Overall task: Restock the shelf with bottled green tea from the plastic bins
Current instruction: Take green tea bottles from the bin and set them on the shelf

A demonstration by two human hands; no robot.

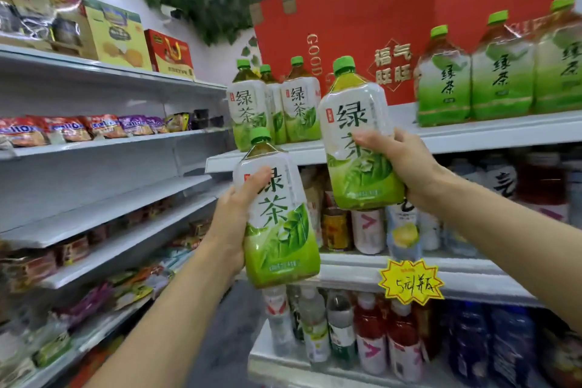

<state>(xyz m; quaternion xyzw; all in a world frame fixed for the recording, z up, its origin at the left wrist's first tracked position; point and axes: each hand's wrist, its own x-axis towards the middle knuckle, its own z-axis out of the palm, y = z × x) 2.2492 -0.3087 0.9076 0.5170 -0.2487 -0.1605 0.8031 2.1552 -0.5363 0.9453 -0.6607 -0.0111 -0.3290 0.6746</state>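
Observation:
I hold two large green tea bottles with green caps in front of the drinks shelf. My left hand (241,201) grips one bottle (280,224) by its side, low and in front of the white top shelf's (472,132) left end. My right hand (400,164) grips the other bottle (356,123), raised higher, its base just below the shelf's front edge. Three green tea bottles (274,104) stand on that shelf at the left. Three more (500,72) stand at the right, with a bare gap between the groups. No plastic bins are in view.
A red gift carton (362,16) stands behind the gap on the top shelf. Lower shelves carry assorted drinks (371,334) and a yellow price tag (411,282). White snack shelves (104,138) with packets and boxes run along the left. Green leaves hang overhead.

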